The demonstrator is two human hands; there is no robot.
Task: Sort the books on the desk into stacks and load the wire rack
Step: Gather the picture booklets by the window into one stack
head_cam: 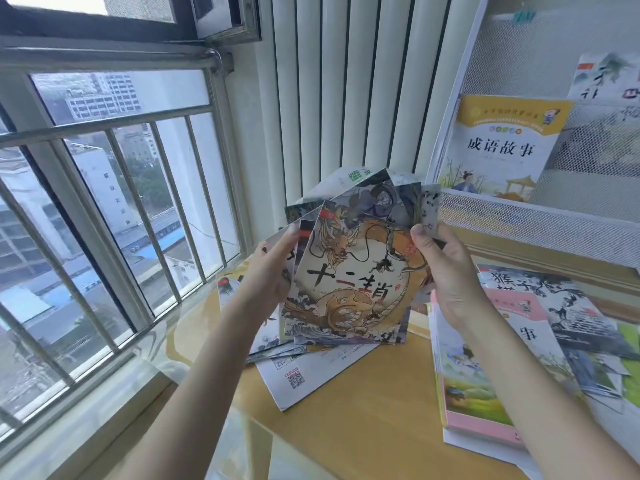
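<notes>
Hands (273, 271) gripping books (349, 285); yellow book (498, 147) in rack (554, 216)

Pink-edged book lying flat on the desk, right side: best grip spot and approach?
Probably the pink-edged book's near-left corner, approached from the bare desk on its left. It lies flat, its far end is under the right hand and other books overlap its right side. That corner appears exposed, so fingers could slide beneath.

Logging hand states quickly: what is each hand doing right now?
Left hand: grips the left edge of the fanned picture books.
Right hand: grips the right edge of the same fan.
</notes>
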